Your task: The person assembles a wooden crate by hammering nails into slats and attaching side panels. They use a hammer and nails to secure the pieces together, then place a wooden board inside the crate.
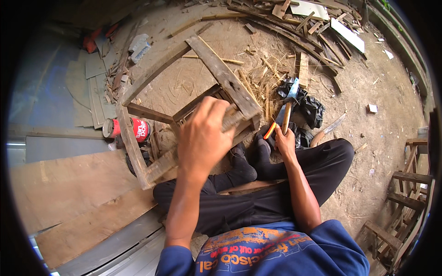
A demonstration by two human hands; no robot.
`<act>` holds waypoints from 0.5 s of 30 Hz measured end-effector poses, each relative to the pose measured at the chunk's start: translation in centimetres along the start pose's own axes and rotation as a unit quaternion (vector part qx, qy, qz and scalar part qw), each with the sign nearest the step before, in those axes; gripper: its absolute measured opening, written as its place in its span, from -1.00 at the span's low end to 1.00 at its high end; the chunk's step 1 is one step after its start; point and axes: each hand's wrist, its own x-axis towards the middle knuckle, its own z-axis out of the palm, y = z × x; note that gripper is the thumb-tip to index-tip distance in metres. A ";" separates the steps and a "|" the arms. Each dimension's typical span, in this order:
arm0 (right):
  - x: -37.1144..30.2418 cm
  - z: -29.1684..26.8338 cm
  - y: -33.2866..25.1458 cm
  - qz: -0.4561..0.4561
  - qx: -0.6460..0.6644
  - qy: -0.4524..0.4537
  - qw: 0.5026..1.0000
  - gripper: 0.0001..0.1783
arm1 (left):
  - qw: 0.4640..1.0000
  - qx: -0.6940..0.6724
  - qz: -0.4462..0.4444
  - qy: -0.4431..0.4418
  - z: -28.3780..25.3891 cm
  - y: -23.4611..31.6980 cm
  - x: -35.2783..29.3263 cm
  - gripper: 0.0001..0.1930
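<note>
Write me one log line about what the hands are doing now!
left hand: at wooden frame, grip unclear | right hand: holding wooden handle | knife: on ground, right of black plastic

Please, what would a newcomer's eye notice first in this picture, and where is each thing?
Probably the big wooden frame first, tilted in front of the person, with the blurred left hand before its near side. Next, the right hand holds a wooden handle, with a bright orange item just left of it. The red can lying left of the frame also stands out.
</note>
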 end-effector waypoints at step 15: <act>-1.1 -0.1 0.2 -0.040 -0.034 -0.013 0.999 -0.56 | 0.995 0.056 0.054 0.059 -3.3 -5.1 2.2 -0.59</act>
